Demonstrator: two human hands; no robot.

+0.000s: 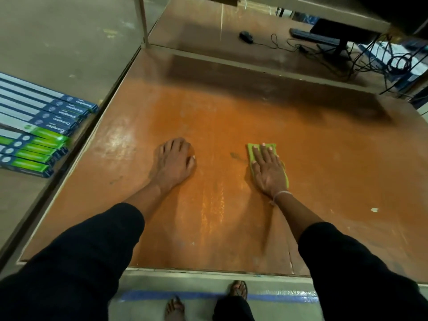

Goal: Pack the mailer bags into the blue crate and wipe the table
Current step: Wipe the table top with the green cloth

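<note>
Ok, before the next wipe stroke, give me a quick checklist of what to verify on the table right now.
1. Right hand flat on green cloth: ok.
2. Cloth lying flat on the table: ok.
3. Left hand bracing on the table, apart from the cloth: ok.
4. Dark smudge just left of the cloth, not yet wiped: not ok.
5. White scrap on the right side: not ok.
6. Mailer bags packed in the blue crate: cannot tell, neither is in view.
</note>
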